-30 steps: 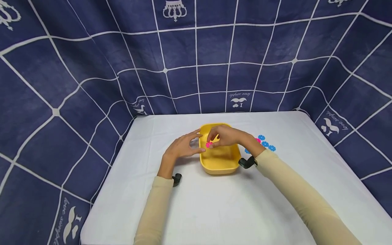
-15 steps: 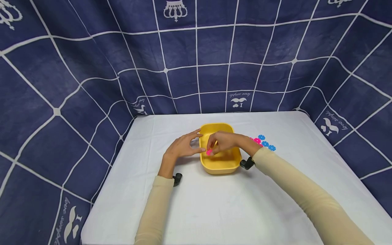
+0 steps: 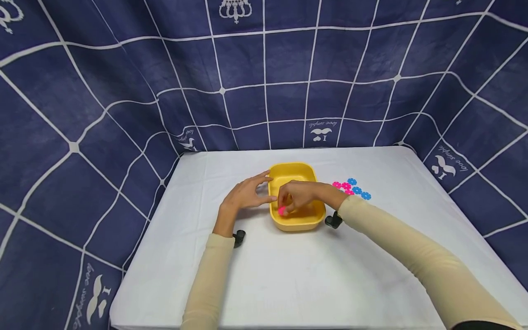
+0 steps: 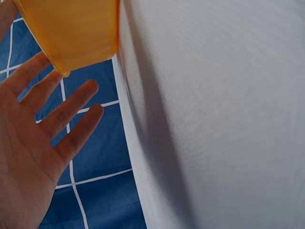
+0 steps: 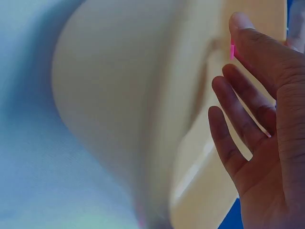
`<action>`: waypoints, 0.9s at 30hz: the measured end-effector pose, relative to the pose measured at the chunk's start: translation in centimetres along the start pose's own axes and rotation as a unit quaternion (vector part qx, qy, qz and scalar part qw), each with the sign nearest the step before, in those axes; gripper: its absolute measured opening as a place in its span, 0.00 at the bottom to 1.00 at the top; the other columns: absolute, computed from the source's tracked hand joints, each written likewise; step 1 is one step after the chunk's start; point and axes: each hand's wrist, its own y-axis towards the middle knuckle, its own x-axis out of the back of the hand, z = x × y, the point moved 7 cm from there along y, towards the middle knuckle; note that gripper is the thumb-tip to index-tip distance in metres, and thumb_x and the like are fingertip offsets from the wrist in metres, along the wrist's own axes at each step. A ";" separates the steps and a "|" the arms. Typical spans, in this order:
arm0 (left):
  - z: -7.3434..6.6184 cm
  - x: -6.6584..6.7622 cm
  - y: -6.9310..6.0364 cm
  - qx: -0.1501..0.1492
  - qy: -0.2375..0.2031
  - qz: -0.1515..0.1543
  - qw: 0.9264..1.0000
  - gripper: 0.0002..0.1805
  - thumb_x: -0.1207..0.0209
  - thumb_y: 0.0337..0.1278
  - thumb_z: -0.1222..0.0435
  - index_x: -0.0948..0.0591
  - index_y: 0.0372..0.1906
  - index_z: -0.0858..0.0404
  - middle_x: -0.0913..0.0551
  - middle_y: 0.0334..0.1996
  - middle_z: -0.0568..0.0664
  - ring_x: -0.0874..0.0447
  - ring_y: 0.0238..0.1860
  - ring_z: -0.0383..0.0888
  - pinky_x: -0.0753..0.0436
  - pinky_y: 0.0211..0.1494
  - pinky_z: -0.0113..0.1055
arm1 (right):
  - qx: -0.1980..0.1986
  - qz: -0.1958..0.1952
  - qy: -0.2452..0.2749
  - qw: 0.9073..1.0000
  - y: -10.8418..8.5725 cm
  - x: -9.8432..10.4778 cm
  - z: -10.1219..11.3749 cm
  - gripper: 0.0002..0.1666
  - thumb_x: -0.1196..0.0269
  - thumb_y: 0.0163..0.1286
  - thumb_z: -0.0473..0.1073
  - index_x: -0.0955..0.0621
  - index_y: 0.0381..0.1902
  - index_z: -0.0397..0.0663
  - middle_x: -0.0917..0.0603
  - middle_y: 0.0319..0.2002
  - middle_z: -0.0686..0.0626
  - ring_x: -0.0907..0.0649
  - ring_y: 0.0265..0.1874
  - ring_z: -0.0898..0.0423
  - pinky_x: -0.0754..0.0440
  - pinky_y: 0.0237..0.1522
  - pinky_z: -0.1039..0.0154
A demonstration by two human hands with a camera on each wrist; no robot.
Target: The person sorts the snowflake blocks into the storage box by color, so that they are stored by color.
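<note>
1. My right hand (image 3: 299, 192) pinches a pink piece (image 3: 282, 211) inside the yellow bin (image 3: 298, 227).
2. Only the head view shows blue pieces (image 3: 356, 190).
3. Only the left wrist view shows my left hand's (image 4: 31, 145) palm, fingers spread.

A navy curtain (image 3: 290, 57) with a white grid and printed crowns (image 3: 235, 6) and moustaches (image 3: 94, 301) hangs behind and along both sides of a bench (image 3: 288, 284) covered in white cloth (image 3: 198, 183).
</note>
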 end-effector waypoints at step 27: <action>0.0 -0.3 0.1 -0.001 -0.011 0.003 1.000 0.44 0.34 0.59 0.29 0.23 0.76 0.45 0.39 0.84 0.34 0.32 0.80 0.48 0.26 0.76 0.55 | -0.007 -0.007 -0.081 0.997 -0.1 -2.2 -0.6 0.13 0.21 0.67 0.52 0.08 0.48 0.61 0.17 0.49 0.58 0.21 0.46 0.59 0.20 0.54 0.61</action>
